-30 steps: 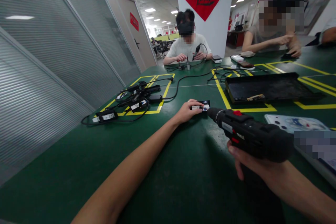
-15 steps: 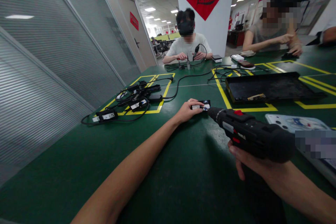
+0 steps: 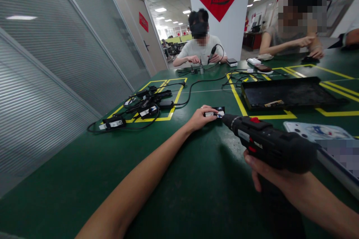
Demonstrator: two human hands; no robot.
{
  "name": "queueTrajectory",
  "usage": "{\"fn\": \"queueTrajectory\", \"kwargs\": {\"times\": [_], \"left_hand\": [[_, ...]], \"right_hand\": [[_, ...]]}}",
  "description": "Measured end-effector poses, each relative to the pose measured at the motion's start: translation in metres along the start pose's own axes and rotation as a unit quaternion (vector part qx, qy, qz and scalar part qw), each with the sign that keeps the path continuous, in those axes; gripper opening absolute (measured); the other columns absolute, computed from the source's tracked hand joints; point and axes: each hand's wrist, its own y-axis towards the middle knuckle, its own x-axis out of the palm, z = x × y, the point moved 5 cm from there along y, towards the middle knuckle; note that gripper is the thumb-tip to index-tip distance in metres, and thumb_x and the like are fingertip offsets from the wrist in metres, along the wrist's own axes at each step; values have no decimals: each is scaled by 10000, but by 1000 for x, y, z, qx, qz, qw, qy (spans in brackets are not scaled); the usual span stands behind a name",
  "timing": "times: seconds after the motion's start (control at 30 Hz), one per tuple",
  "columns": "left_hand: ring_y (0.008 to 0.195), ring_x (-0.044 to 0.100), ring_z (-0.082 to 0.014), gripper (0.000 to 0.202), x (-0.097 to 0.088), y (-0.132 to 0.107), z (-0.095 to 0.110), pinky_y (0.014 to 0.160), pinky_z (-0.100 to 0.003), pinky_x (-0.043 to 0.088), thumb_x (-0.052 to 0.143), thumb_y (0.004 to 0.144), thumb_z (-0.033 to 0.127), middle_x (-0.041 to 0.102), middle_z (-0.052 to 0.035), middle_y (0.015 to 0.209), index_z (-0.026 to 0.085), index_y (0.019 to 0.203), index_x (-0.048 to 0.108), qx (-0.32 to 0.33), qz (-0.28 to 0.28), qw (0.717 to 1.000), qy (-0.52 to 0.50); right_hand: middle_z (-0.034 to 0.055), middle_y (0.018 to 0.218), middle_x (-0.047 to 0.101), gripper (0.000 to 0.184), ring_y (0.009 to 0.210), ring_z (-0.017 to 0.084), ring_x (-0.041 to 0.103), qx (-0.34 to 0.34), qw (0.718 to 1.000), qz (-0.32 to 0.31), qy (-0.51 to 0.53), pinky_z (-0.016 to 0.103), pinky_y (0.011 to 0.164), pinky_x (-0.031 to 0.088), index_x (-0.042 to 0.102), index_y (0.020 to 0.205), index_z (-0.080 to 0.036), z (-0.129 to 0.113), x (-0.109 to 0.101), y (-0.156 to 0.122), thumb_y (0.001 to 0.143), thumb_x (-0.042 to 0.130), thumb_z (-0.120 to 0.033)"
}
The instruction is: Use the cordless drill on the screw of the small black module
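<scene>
My left hand [image 3: 199, 118] reaches out over the green table [image 3: 179, 179] and pinches a small black part with a white label [image 3: 215, 113], holding it flat on the table. My right hand [image 3: 266, 173] grips the handle of a black power drill [image 3: 269, 143] with red buttons. The drill's nose points at the small part and its tip touches or nearly touches it.
A pile of black power adapters and cables [image 3: 140, 106] lies in a yellow-taped square at left. A black tray [image 3: 288, 93] sits at right, a phone [image 3: 319, 132] nearer me. Two people sit at the far edge, one [image 3: 200, 46] handling a corded tool.
My hands, the drill and the small part have stayed put. The person across the table shifted the corded tool slightly.
</scene>
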Motion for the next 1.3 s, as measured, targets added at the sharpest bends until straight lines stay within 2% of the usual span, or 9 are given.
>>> {"fn": "queueTrajectory", "kwargs": {"times": [0.37,0.6,0.9,1.0,1.13,1.2,1.3], "left_hand": [[993,549,-194,272,0,-1,0,909,-344,423,658,767,286,590,-65,1055,209,1024,698,-11,3,1000,-2],[1004,548,-190,266,0,0,1,915,-337,424,656,770,262,596,-64,1060,208,1027,697,-16,1,1000,1],[1020,541,-194,249,0,0,1,940,-354,409,614,804,295,600,-62,1060,207,1020,701,-16,7,1000,6],[1020,542,-194,246,0,0,1,941,-351,409,614,803,296,600,-62,1053,208,1015,703,-13,9,1000,5],[1008,549,-191,257,0,0,0,923,-331,421,633,787,295,594,-65,1052,203,1017,702,-13,7,1000,3],[992,555,-189,269,0,0,-1,906,-324,431,654,769,293,592,-64,1052,202,1018,702,-14,4,1000,2],[982,558,-190,271,0,0,-1,894,-328,436,664,761,293,593,-62,1050,210,1016,702,-17,1,1000,2]], "right_hand": [[-11,576,618,280,548,174,617,27,999,-27,19,322,629,507,652,896,-237,3,3,0,795,565,-484],[-15,584,623,316,519,171,613,28,998,-16,50,321,595,510,635,977,-227,0,4,-1,791,573,-475],[-26,553,612,294,589,170,631,30,996,-54,57,331,691,504,638,967,-223,7,7,1,828,542,-464],[-15,575,627,292,606,170,626,37,997,-58,28,338,722,502,667,871,-229,10,7,1,839,523,-481],[10,628,646,424,668,180,621,56,996,-53,-32,333,744,499,623,544,-230,14,5,-1,831,513,-523],[11,637,649,447,681,182,623,59,997,-45,-36,330,753,500,608,511,-230,15,5,-1,827,515,-532],[15,653,660,405,736,195,636,52,998,-41,-17,324,764,504,643,580,-235,18,5,1,816,526,-544]]}}
